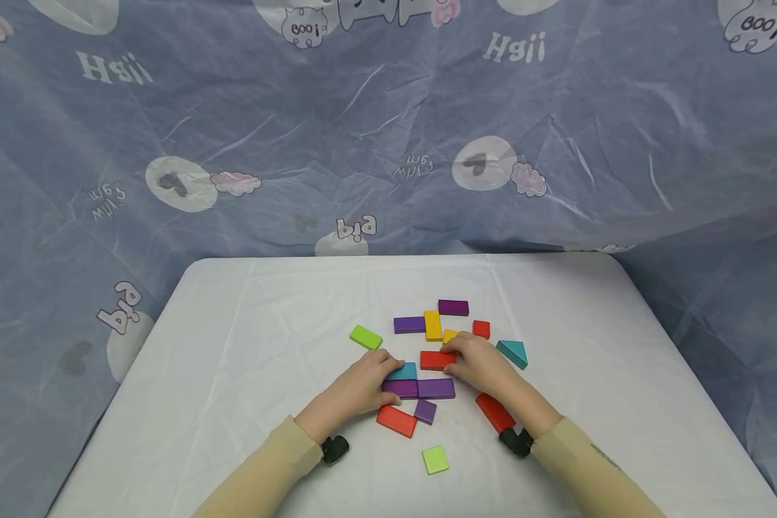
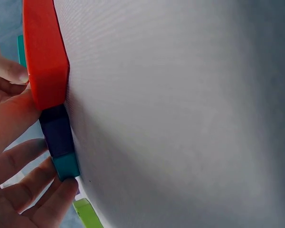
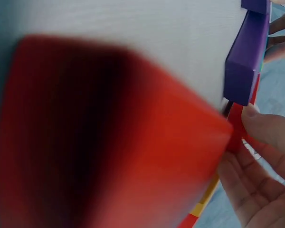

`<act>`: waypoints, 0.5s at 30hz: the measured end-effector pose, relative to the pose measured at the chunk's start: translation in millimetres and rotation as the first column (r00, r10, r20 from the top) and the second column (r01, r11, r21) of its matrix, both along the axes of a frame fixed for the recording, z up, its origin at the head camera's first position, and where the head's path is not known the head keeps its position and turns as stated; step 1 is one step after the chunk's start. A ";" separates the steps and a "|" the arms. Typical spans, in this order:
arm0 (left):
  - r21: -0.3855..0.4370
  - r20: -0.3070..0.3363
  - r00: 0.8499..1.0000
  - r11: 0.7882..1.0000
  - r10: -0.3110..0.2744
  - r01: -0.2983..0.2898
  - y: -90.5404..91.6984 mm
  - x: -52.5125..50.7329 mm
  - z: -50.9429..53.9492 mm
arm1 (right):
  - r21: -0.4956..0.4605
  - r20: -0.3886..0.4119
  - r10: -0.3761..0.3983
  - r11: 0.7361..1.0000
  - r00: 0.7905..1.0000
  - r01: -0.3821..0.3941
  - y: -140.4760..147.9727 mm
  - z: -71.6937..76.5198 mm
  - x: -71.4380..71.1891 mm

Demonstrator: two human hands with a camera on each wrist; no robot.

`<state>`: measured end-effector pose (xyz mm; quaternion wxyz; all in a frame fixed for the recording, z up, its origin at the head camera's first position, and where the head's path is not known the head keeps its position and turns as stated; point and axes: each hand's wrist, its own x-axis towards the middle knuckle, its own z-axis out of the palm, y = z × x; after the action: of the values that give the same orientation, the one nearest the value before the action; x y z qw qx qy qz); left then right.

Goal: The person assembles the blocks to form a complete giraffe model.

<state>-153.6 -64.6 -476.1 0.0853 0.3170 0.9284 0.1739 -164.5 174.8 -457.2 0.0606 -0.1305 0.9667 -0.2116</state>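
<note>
In the head view my left hand (image 1: 356,381) lies at the left end of a teal block (image 1: 403,371) and a purple block (image 1: 400,389) that touch. Its thumb and fingers pinch the pair from near and far sides. My right hand (image 1: 482,363) pinches the right end of a red block (image 1: 434,360) just behind them. In the right wrist view the thumb and fingers grip that red block (image 3: 235,126). A second purple block (image 1: 437,389) adjoins the first. Close to the left thumb lie a red block (image 1: 396,421) and a small purple block (image 1: 425,411).
Behind the hands are a yellow block (image 1: 432,326), purple blocks (image 1: 453,308) and a small red block (image 1: 481,329). A teal triangle (image 1: 513,352) and a red block (image 1: 495,412) flank the right arm. Green blocks (image 1: 365,337) lie left and in front. The white table (image 1: 265,309) meets a patterned sheet.
</note>
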 end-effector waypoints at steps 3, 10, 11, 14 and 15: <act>-0.005 0.004 1.000 1.000 0.002 -0.002 0.3 0.3 -0.6 | -0.014 0.007 0.025 1.000 1.000 -0.025 0.2 -4.3 1.1; -0.003 -0.006 1.000 1.000 -0.001 0.000 -0.3 -0.1 -0.7 | -0.047 0.086 0.127 0.991 0.988 -0.123 1.8 -9.0 12.4; -0.001 -0.003 1.000 1.000 0.000 0.000 -0.4 0.0 -0.4 | -0.046 0.104 0.144 0.989 0.984 -0.140 1.8 -9.7 13.8; 0.008 -0.010 1.000 1.000 -0.005 0.005 -0.5 -0.3 -0.8 | -0.047 0.130 0.176 0.984 0.976 -0.171 1.1 -10.4 16.8; 0.011 -0.010 1.000 1.000 -0.006 0.006 -0.6 -0.4 -0.8 | -0.051 0.127 0.183 0.983 0.975 -0.178 0.8 -10.3 17.3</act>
<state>-154.0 -65.2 -476.9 0.0795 0.3211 0.9270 0.1770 -147.2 175.6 -467.5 0.1402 -0.2047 0.9405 -0.2322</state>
